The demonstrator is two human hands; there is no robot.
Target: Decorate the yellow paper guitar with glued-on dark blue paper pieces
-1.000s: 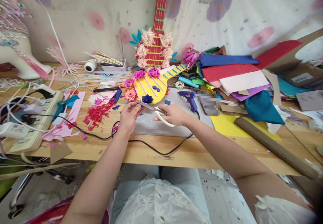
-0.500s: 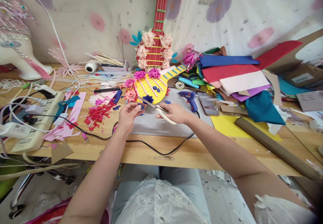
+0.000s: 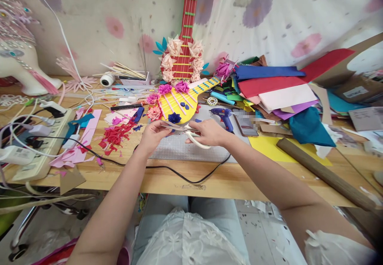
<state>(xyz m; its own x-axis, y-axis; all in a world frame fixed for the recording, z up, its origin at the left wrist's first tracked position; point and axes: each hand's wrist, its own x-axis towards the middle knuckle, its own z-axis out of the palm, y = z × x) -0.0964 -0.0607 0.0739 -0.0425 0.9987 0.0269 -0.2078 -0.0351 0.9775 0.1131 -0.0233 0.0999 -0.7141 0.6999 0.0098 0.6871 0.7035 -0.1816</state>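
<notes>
My right hand [image 3: 212,132] is closed in the handles of white-handled scissors [image 3: 198,142], whose blades point left. My left hand [image 3: 150,138] pinches a small dark blue piece of paper [image 3: 171,132], mostly hidden behind the fingers and the blades. The blade tips reach the left fingertips. Just beyond both hands lies a yellow paper guitar [image 3: 178,109] with pink strips and strings. A dark blue paper flower [image 3: 174,117] sits at its lower edge, with pink and coral flowers along its left side. Under my hands is a grey cutting mat [image 3: 167,151].
A blue glue gun [image 3: 223,115] lies right of the guitar, beside a phone [image 3: 245,123]; its black cord [image 3: 191,181] loops along the front. Red paper scraps [image 3: 115,137] and a power strip [image 3: 44,153] are left. Coloured sheets [image 3: 278,89] pile up right. A red guitar [image 3: 187,53] stands behind.
The scissor blades have moved across the left fingertips, and the small blue piece is now mostly covered. The blue flower shows clear of the blades. The view has shifted slightly.
</notes>
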